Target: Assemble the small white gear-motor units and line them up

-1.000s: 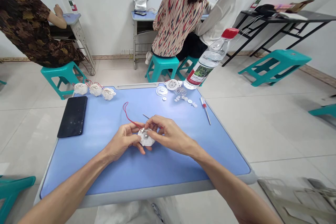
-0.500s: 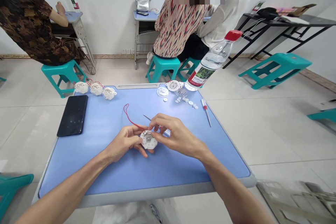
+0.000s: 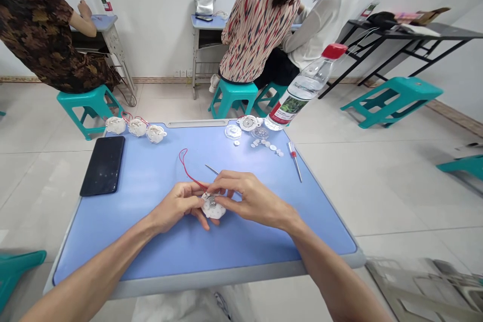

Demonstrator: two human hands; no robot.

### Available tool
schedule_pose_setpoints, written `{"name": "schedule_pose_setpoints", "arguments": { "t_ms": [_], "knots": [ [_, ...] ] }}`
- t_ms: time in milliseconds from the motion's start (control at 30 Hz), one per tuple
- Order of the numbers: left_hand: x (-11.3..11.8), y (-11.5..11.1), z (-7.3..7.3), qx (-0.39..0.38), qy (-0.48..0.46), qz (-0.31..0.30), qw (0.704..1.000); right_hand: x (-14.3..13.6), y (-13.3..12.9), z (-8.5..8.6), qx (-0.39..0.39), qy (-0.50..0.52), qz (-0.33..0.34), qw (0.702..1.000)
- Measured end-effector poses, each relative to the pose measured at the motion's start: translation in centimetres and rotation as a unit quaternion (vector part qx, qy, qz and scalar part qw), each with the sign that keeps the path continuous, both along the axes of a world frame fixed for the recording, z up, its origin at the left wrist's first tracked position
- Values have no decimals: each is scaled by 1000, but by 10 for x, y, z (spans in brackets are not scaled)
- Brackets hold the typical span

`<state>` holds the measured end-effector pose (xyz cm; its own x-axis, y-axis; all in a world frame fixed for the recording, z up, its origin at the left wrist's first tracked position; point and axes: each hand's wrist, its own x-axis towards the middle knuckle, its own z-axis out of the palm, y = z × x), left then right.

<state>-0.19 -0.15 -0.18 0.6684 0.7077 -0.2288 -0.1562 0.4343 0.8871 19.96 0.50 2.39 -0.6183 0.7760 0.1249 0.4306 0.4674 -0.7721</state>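
My left hand (image 3: 181, 206) holds a white round plastic casing (image 3: 216, 209) by its left side, thumb on the face and fingers underneath. A shiny metal piece shows at the casing's middle. From its top edge a red cord (image 3: 183, 161) loops out onto the desk. The fingers of my right hand (image 3: 245, 193) are bent around the casing's top and right edge, the thumb on its face and the index finger near the cord; whether a small part is pinched there is hidden. Behind my right hand lies a screwdriver (image 3: 212, 168), only its shaft clearly showing.
On the blue desk (image 3: 188, 256) are a black phone (image 3: 102, 165), several white casings (image 3: 138, 127), another casing (image 3: 249, 123), clear covers (image 3: 233, 132), small white gears (image 3: 272, 147) and a second screwdriver (image 3: 295, 162). A water bottle (image 3: 298, 95) stands at the back right. People sit beyond.
My right hand has shifted slightly left, its index finger now closer to the cord. The casing has tilted and moved a little downward, and my right fingers cover more of its upper edge.
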Motion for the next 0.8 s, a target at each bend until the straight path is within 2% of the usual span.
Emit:
{"name": "schedule_pose_setpoints", "arguments": {
  "t_ms": [200,467,800],
  "knots": [
    [0,0,-2,-8,13,11,1000,-2,0,-1,-10,1,-6,1000],
    [0,0,2,-3,29,14,999,-2,-1,-3,28,-5,-14,1000],
    [-1,3,0,-14,18,16,1000,-4,0,-4,65,-8,-15,998]
  ]
}}
